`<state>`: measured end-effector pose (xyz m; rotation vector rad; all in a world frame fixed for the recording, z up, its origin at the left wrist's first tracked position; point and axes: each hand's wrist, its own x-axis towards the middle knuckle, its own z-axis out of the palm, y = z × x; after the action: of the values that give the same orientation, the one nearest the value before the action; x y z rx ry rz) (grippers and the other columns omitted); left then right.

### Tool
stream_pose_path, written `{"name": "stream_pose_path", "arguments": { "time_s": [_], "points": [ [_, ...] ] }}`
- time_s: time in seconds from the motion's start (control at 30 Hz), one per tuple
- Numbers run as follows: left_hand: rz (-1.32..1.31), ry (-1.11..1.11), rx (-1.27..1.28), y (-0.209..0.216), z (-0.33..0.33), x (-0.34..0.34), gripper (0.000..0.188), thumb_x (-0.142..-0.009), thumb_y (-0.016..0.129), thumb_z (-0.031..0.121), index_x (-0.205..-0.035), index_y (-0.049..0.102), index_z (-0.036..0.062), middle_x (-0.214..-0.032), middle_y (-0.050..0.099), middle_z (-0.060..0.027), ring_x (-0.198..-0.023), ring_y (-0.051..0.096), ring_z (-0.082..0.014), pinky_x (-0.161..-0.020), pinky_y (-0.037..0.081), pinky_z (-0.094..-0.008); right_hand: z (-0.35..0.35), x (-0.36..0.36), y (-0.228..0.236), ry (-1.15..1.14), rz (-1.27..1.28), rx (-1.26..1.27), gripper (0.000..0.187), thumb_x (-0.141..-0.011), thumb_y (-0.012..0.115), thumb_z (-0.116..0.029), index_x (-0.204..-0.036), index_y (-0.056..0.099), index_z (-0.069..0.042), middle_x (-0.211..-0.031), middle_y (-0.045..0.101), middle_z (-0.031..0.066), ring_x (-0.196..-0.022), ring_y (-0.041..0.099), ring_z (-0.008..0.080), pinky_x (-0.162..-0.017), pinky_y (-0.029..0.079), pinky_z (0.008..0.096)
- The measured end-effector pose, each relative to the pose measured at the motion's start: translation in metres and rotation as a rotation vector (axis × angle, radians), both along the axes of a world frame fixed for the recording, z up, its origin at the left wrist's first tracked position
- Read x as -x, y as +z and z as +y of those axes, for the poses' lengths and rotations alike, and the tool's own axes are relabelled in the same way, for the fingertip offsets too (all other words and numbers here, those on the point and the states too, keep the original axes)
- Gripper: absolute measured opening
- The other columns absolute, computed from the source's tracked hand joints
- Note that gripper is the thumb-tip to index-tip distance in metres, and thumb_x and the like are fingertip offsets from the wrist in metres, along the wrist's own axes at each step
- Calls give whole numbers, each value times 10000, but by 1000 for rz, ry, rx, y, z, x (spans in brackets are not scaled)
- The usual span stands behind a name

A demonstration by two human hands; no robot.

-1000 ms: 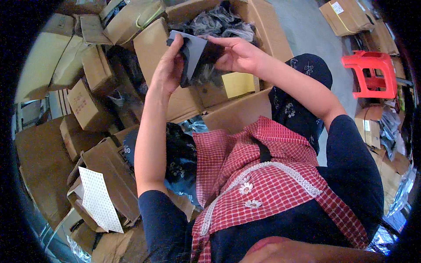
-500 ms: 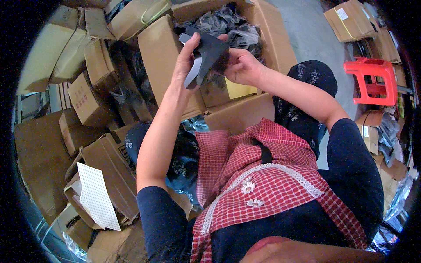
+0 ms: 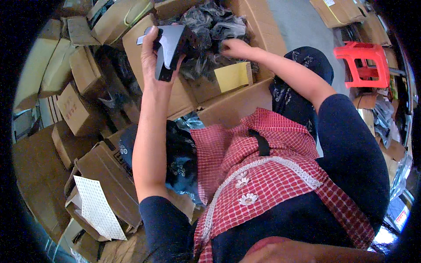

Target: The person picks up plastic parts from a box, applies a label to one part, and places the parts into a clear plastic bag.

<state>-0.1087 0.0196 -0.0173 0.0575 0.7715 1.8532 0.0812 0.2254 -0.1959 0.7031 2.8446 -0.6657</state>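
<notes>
My left hand (image 3: 149, 57) is closed round a black molded plastic part (image 3: 172, 44). The part is angular, with a glossy face that catches the light, and it is held up over the left side of an open cardboard box (image 3: 267, 35). Inside that box lie crumpled dark plastic bags (image 3: 206, 19), some of them see-through. My right hand (image 3: 237, 48) is over the bags, apart from the part. Its fingers are curled in, and their tips are hidden, so what they grip does not show.
A yellow sheet (image 3: 233, 76) stands at the box's near side. Flattened and stacked cartons (image 3: 81, 65) crowd the left, with a white dotted sheet (image 3: 100, 208) on one. At right are a red plastic stool (image 3: 362, 65) and a strapped carton (image 3: 335, 13).
My right hand has let go of the black plastic part and moved right, over the bags. The left hand has carried the part left and turned it, so its glossy face shows.
</notes>
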Motion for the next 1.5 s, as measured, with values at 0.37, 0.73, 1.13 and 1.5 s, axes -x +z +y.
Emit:
{"name": "stream_pose_path", "arguments": {
  "time_s": [0.37,0.73,1.13,1.5],
  "points": [
    [88,-202,290,-5,-16,-19,364,-852,686,308,-1070,625,22,-930,709,-106,-789,692,-212,-735,580,-327,-2,-82,-75,406,-560,-371,275,-745,648,-129,-1012,712,-113,-1165,566,168,-1117,545,331,-893,491,463],
    [223,-224,339,-15,-15,-29,388,-760,763,294,-1022,656,30,-868,692,-88,-704,663,-195,-657,549,-324,7,-37,-51,146,-297,-278,245,-749,607,-194,-952,704,-96,-1092,587,185,-1088,525,379,-877,467,492],
    [705,-495,262,-4,-20,-20,398,-739,730,285,-1005,629,6,-829,679,-88,-691,661,-198,-647,549,-328,-36,24,184,414,152,831,313,-879,652,-220,-1093,576,-5,-824,618,31,-757,529,81,-665,432,280],
    [173,-354,48,-7,-22,-48,540,-766,655,320,-1188,562,-5,-1061,671,-196,-904,667,-296,-810,561,-407,-39,35,162,191,266,1082,265,-999,532,-264,-996,636,-20,-884,622,-4,-835,550,73,-775,459,249]
  ]
}}
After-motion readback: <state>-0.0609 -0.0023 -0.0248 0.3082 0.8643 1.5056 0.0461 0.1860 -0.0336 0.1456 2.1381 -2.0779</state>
